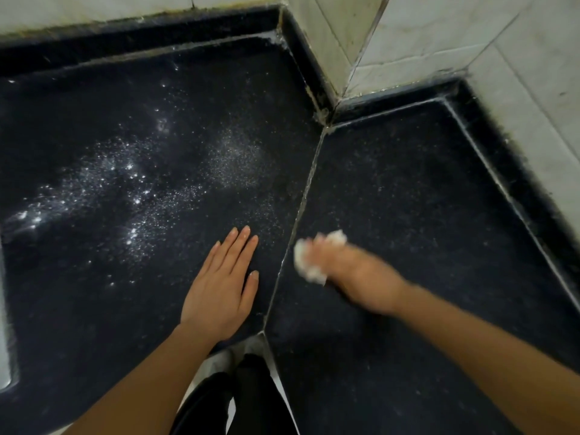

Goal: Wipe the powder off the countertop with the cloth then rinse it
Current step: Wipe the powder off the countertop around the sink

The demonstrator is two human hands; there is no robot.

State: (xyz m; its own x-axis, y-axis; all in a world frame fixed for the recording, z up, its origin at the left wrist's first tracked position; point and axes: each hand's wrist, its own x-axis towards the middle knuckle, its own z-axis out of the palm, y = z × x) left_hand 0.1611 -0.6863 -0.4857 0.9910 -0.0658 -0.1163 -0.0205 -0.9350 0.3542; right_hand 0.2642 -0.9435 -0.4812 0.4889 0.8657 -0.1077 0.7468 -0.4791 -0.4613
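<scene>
Items as I see them from the head view, left to right, each placed against the seam (301, 208) that crosses the countertop (94, 324) diagonally.

1. Pale grey strip (4, 309), far left of the seam at the frame edge. I cannot tell what it is.
2. Powder (125, 189), white, scattered well left of the seam. Its long axis runs from lower left to upper right and points toward the seam's far end. It is densest at the left and thins to fine specks near the seam.
3. Left hand (219, 293), just left of the seam. It lies palm down and flat on the countertop, with the fingers straight, close together and pointing away from me. It holds nothing.
4. Cloth (309, 262), white and crumpled into a wad, just right of the seam. It sticks out from the hand on the side facing the seam. It is too blurred for me to give a clear long axis.
5. Right hand (354, 274), right of the seam, fingers curled round the cloth. The hand is blurred.
6. Tiled wall (439, 42), pale, beyond the seam's far end and along the right.
7. Dark trousers (251, 387), below the seam's near end.
</scene>
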